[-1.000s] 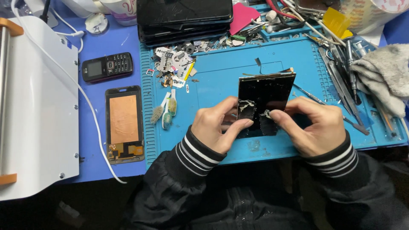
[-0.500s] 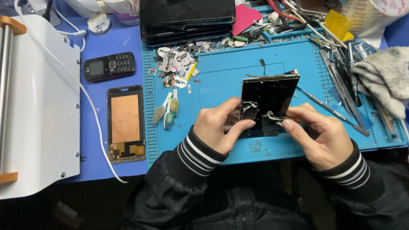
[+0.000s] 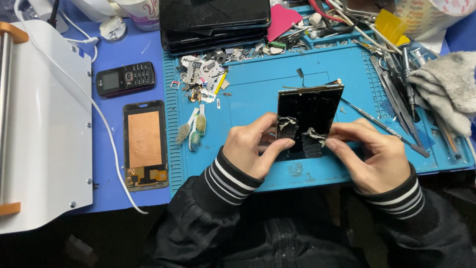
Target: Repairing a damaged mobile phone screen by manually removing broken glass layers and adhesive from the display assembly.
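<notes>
A black phone screen panel (image 3: 310, 111) with grey glue residue on its lower part stands tilted over the blue work mat (image 3: 258, 94). My left hand (image 3: 253, 146) grips the panel's lower left edge, thumb pressed on the glass. My right hand (image 3: 369, 154) holds the lower right edge, with thumb and forefinger pinching a strip of grey residue. Both wrists wear black sleeves with white-striped cuffs.
A copper-backed display (image 3: 145, 144) and a small black keypad phone (image 3: 125, 78) lie left of the mat. A white machine (image 3: 42, 129) fills the far left. Two toothbrushes (image 3: 194, 130), loose small parts (image 3: 203, 77), stacked black phones (image 3: 215, 22), metal tools (image 3: 396, 74) and a grey cloth (image 3: 446, 89) surround the mat.
The panel has tipped slightly to the right and my right hand has shifted a little lower along its right edge. My left hand has kept its grip.
</notes>
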